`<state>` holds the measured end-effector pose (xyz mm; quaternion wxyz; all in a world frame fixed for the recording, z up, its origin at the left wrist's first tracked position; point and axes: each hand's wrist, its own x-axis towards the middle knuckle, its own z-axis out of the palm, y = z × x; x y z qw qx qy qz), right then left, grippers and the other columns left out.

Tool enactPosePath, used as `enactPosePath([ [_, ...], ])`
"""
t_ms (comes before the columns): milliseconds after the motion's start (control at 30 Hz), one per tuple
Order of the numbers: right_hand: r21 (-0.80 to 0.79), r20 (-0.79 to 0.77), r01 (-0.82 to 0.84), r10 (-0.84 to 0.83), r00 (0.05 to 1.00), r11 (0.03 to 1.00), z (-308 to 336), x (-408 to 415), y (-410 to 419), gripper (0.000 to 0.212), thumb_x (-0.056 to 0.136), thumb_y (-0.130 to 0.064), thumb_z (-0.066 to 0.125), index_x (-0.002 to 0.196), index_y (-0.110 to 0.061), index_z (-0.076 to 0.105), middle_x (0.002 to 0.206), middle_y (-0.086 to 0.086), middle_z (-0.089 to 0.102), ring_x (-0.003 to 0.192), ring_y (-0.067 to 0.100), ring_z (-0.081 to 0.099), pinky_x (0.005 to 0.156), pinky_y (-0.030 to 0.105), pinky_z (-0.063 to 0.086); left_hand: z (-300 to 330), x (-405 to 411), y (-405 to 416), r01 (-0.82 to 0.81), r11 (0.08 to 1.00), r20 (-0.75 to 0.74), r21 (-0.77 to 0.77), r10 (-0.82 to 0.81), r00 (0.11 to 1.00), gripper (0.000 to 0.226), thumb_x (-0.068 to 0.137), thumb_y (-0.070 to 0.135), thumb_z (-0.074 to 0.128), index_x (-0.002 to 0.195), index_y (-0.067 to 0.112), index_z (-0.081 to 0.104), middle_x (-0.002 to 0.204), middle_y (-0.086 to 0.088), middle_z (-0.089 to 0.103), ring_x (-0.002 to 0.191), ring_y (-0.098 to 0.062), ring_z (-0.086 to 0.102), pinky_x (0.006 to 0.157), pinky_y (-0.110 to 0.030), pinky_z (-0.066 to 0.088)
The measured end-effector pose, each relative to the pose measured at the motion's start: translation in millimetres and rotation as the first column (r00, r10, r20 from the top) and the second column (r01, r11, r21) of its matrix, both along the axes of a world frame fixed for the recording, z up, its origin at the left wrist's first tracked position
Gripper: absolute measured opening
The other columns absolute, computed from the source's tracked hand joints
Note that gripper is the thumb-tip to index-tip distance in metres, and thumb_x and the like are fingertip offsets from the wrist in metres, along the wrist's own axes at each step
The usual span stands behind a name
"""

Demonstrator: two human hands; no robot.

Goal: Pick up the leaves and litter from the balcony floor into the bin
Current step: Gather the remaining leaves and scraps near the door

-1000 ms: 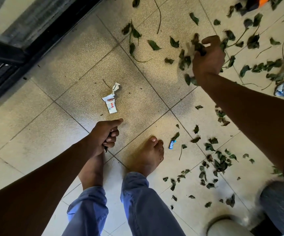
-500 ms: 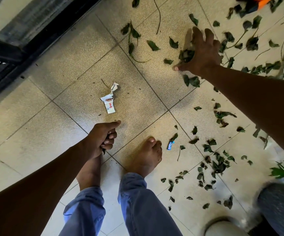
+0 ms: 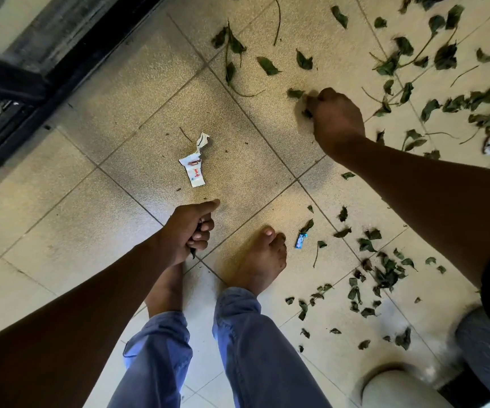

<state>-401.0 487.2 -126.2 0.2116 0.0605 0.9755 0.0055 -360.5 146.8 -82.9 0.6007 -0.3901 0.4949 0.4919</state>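
**Inspector:** Nearest the feet, at six o'clock, what does the left hand hold?

**Assistant:** Its fingers are curled tight round dark leaf scraps, thumb extended; I judge it is storing a handful to save bin trips.

**Inspector:** Beyond that?

**Assistant:** At eleven o'clock of that hand, a torn white wrapper lies untouched. Farther, at one o'clock, the right hand is fisted, its fingers pinching leaves at the floor.

**Inspector:** The bin?

**Assistant:** I cannot identify it with certainty.
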Motion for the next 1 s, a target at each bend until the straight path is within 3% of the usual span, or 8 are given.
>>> enactPosePath([
  [200,-0.432,-0.026,0.401,-0.455,0.890,0.808,33.2,33.5,-50.0,0.015,0.088,-0.013,0.073,0.101,-0.016,0.080,0.098,0.002,0.077,0.093,0.015,0.071,0.099,0.014,0.043,20.9,-3.2,12.3,-0.064,0.998,0.044,0.028,0.063,0.997,0.050,0.097,0.039,0.060,0.058,0.023,0.034,0.055,0.004,0.033,0.037,-0.007,0.021,0.033,-0.016,0.015],
  [267,-0.653,0.049,0.487,-0.609,0.792,0.580,67.1,45.1,-80.6,0.012,0.084,-0.009,0.078,0.095,-0.013,0.080,0.086,0.001,0.077,0.078,0.012,0.074,0.087,0.033,0.060,32.0,-6.9,20.1,-0.141,0.989,0.069,0.037,0.138,0.988,0.050,0.099,0.038,0.059,0.058,0.023,0.034,0.055,0.004,0.033,0.038,-0.007,0.021,0.033,-0.017,0.015],
  [400,-0.785,0.531,0.580,-0.720,0.448,-0.218,164.7,55.9,-143.7,0.018,0.080,0.006,0.078,0.094,-0.006,0.077,0.082,0.014,0.077,0.071,0.027,0.076,0.066,0.038,0.063,64.8,-20.5,44.4,-0.392,0.918,0.120,0.058,0.384,0.916,0.046,0.101,0.039,0.055,0.061,0.021,0.039,0.055,0.005,0.037,0.037,-0.007,0.027,0.033,-0.017,0.021],
  [500,-0.739,0.633,0.522,-0.704,0.322,-0.425,214.4,63.0,-173.8,0.019,0.082,0.011,0.074,0.097,0.000,0.076,0.084,0.016,0.077,0.072,0.025,0.075,0.067,0.035,0.063,93.2,-29.8,66.3,-0.499,0.861,0.143,0.098,0.484,0.863,0.051,0.104,0.039,0.047,0.058,0.020,0.059,0.051,0.007,0.045,0.033,-0.006,0.037,0.031,-0.014,0.026],
  [633,-0.843,0.247,0.534,-0.839,0.486,0.061,239.1,74.1,-181.7,0.025,0.082,0.008,0.072,0.099,-0.009,0.080,0.094,-0.002,0.078,0.089,0.006,0.073,0.081,0.024,0.059,127.6,-36.7,91.5,-0.553,0.816,0.214,0.170,0.517,0.829,0.056,0.098,0.040,0.051,0.047,0.017,0.056,0.056,0.005,0.049,0.054,-0.004,0.045,0.060,-0.002,0.031],
  [733,-0.795,-0.077,0.406,-0.739,0.669,0.450,242.6,75.2,-164.0,0.028,0.083,0.004,0.065,0.101,-0.011,0.080,0.100,0.001,0.078,0.095,0.015,0.073,0.084,0.033,0.059,156.2,-42.6,107.9,-0.574,0.806,0.178,0.147,0.549,0.816,0.056,0.102,0.038,0.047,0.051,0.015,0.053,0.067,0.000,0.050,0.057,-0.012,0.053,0.058,-0.019,0.052],
  [900,-0.591,-0.205,0.241,-0.432,0.878,0.770,260.2,62.4,-131.2,0.016,0.084,-0.010,0.065,0.095,-0.013,0.076,0.088,0.003,0.075,0.079,0.024,0.070,0.071,0.033,0.058,196.4,-47.7,124.2,-0.530,0.843,0.121,0.091,0.519,0.846,0.044,0.104,0.034,0.045,0.066,0.015,0.057,0.068,-0.002,0.058,0.067,-0.016,0.061,0.072,-0.029,0.051],
  [1000,-0.528,-0.067,0.241,-0.323,0.944,0.814,265.7,55.1,-131.7,0.010,0.077,-0.009,0.075,0.084,-0.015,0.070,0.077,0.003,0.068,0.072,0.023,0.064,0.062,0.030,0.051,202.0,-50.4,130.4,-0.491,0.871,0.095,0.024,0.487,0.868,0.039,0.102,0.033,0.041,0.068,0.018,0.053,0.074,-0.004,0.053,0.077,-0.020,0.057,0.091,-0.034,0.045],
])
